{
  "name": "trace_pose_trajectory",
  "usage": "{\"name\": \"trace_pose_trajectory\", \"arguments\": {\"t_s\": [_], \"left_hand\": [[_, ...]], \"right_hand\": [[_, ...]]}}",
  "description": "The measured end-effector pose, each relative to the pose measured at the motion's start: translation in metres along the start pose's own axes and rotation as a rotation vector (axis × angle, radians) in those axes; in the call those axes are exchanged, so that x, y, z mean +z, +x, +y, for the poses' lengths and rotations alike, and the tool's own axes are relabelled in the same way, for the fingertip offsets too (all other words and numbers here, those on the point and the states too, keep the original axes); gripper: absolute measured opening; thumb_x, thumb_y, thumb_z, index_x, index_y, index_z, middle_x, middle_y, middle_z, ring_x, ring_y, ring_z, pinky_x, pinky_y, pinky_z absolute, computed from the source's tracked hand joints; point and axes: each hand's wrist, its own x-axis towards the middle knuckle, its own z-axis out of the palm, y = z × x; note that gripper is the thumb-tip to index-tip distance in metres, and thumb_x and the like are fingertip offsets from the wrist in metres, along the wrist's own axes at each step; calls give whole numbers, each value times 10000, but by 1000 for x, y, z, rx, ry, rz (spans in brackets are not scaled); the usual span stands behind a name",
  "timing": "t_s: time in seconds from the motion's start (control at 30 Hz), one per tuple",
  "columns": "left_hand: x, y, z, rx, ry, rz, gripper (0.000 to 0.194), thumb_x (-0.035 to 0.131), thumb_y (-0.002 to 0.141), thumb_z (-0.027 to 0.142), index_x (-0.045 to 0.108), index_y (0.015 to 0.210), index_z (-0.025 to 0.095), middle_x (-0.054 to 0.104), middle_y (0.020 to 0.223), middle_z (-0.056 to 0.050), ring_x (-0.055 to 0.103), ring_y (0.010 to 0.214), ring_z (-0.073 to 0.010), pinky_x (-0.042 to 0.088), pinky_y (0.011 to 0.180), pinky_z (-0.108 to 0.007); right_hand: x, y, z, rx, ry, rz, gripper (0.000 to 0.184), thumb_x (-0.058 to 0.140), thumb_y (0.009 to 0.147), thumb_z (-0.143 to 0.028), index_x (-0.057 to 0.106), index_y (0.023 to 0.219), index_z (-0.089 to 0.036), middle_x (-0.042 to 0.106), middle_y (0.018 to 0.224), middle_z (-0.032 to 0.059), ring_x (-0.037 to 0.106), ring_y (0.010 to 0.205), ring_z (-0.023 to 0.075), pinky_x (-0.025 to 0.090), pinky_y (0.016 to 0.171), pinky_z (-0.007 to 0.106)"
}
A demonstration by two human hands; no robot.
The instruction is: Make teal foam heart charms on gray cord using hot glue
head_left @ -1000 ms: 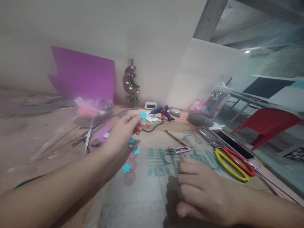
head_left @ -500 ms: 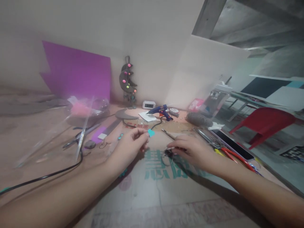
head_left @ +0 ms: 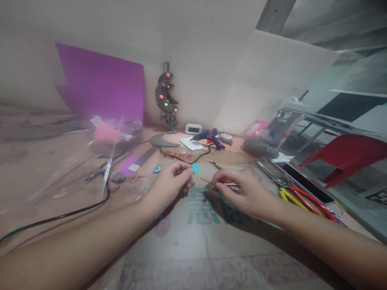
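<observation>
My left hand (head_left: 180,177) is closed in a pinch, thumb against fingers, on a small teal heart-shaped piece (head_left: 196,168) that sticks out past the fingertips. Across from it, my right hand (head_left: 238,187) is curled around a slim pinkish tool (head_left: 231,186); a thin dark tip points left towards the heart. Its exact kind is blurred and partly covered by the fingers. Just beyond that hand lies a metal-tipped stick (head_left: 215,164). Both hands hover over a cardboard sheet (head_left: 181,245) with green and red print. A teal curved piece (head_left: 157,169) lies beyond my left wrist.
A blue glue gun (head_left: 213,137) rests on white paper at the back, its black cord trailing. Beside it are a grey crescent (head_left: 163,141) and a small clock (head_left: 193,129). Red-handled pliers (head_left: 311,201) and a phone (head_left: 305,183) lie right; a cutter (head_left: 109,165) lies left.
My right hand has closed around the slim tool and raised it from the cardboard. My left hand still pinches the teal heart. The view has shifted slightly.
</observation>
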Motion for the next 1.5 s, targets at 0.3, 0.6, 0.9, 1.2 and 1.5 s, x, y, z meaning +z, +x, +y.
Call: {"name": "trace_pose_trajectory", "arguments": {"t_s": [0.3, 0.6, 0.9, 1.2, 1.5], "left_hand": [[-1, 0, 1, 5, 5, 3, 174, 623, 812, 311, 524, 804, 169, 500, 559, 57, 455, 486, -75, 342, 479, -184], [-1, -3, 3, 16, 27, -18, 151, 637, 802, 284, 552, 793, 160, 522, 594, 55, 456, 503, -68, 350, 497, -181], [1, -6, 8, 22, 169, -6, 169, 655, 784, 304, 593, 688, 180, 540, 581, 32, 468, 514, -91, 294, 448, -190], [4, -11, 14, -44, 180, -39, 174, 677, 760, 333, 604, 678, 198, 534, 519, 46, 347, 365, -68, 229, 380, -212], [-3, -5, 0, 42, 239, -150, 161, 644, 779, 337, 635, 743, 180, 587, 617, 6, 526, 561, -122, 362, 504, -206]], "right_hand": [[24, 0, 0, 321, 790, 98, 184, 715, 796, -286, 563, 819, -185, 751, 787, 32, 725, 768, 149, 553, 726, 276], [22, -9, 3, 33, 198, 139, 157, 561, 895, -214, 690, 985, -207, 747, 851, 33, 694, 764, 147, 548, 717, 287], [19, -7, 7, -2, -31, 298, 98, 535, 921, -233, 602, 857, -203, 663, 779, 8, 613, 721, 144, 489, 682, 261], [19, -4, 11, -165, -58, 316, 90, 492, 950, -203, 570, 905, -201, 677, 858, 38, 637, 805, 161, 503, 753, 296], [22, -7, 8, -210, 37, 263, 80, 473, 960, -178, 544, 951, -213, 709, 1085, 82, 662, 1007, 189, 515, 858, 356]]}}
